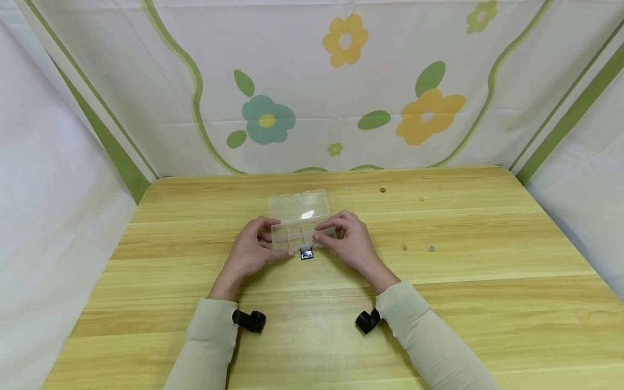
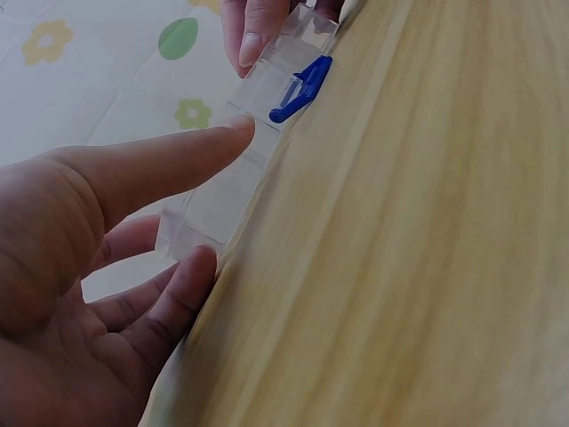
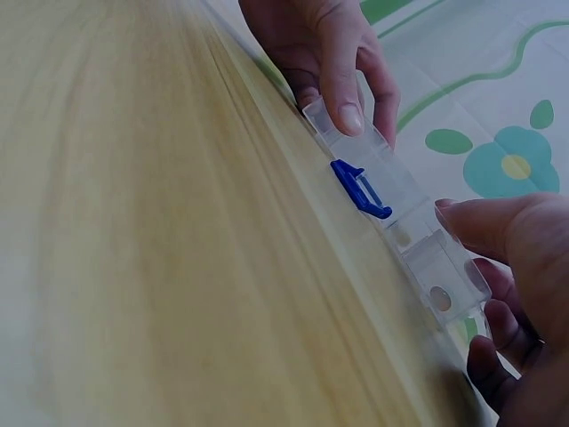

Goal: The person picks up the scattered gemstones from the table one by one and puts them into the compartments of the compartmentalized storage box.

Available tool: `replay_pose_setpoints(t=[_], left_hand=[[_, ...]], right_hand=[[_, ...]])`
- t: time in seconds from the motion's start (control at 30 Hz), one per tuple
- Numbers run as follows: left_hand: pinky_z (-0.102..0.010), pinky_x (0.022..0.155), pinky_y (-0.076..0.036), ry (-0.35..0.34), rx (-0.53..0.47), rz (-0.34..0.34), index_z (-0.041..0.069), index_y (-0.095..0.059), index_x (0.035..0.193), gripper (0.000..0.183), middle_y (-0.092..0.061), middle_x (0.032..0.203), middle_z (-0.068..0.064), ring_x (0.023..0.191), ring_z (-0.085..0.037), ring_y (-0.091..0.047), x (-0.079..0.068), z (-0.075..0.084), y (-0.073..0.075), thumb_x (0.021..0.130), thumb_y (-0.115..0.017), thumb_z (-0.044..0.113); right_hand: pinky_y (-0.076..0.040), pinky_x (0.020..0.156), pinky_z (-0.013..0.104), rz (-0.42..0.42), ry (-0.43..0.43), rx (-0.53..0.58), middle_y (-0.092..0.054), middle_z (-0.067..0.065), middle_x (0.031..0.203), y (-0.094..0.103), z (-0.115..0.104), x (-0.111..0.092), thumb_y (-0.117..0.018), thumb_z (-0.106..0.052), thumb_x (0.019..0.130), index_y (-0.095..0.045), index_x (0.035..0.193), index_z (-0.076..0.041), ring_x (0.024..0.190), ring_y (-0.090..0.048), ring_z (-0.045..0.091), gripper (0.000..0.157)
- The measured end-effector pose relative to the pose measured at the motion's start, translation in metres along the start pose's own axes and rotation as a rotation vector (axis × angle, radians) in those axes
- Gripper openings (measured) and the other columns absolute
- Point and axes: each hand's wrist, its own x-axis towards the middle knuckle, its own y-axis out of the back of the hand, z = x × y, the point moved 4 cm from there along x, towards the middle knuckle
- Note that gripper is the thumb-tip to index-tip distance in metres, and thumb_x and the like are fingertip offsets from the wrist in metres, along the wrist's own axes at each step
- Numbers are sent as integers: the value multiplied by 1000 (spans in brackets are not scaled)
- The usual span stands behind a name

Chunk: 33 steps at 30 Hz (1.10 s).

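Observation:
A clear plastic compartment box point(image 1: 294, 235) stands on the table, its clear lid point(image 1: 297, 206) tipped back and its blue latch point(image 3: 360, 189) hanging at the front. My left hand point(image 1: 251, 246) grips the left end, thumb along the front edge, fingers at the back. Around the right end curls my right hand point(image 1: 348, 238), thumb and forefinger tips close together over the compartments. Whether anything small lies between those tips is hidden. In the right wrist view a round, coin-like disc point(image 3: 440, 298) shows in the end compartment.
Several small round pieces lie to the right: a grey one point(image 1: 431, 248), a tan one point(image 1: 404, 247), a dark brown one point(image 1: 382, 190) and a pale one point(image 1: 421, 199). A flowered curtain point(image 1: 302, 108) hangs behind the wooden table point(image 1: 302, 336).

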Motion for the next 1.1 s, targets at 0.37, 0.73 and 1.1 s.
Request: replay_pose_setpoints(t=[0.37,0.73,1.1], left_hand=[[-36,92,-56,-2,-5,2,10,-63,143,73,-62,132,-15,110,-29,-60,-1,-1,1,79,-98,19],[-37,93,-54,12,-13,8,10,-64,143,74,-62,125,-15,107,-28,-59,-1,-2,1,78,-99,18],[-32,89,-55,19,-40,8,11,-64,143,76,-62,125,-14,107,-27,-60,-1,-4,0,76,-99,16]], right_hand=[[-48,81,32,-8,-5,10,-69,-2,110,0,-1,1,-88,-24,92,-84,106,-20,94,-55,20,14],[-52,85,35,63,-167,113,-70,5,116,22,9,20,-81,-27,98,-82,114,-16,102,-61,22,20],[-54,106,47,164,-282,99,-68,14,129,42,34,61,-78,-18,100,-72,134,-8,120,-62,32,36]])
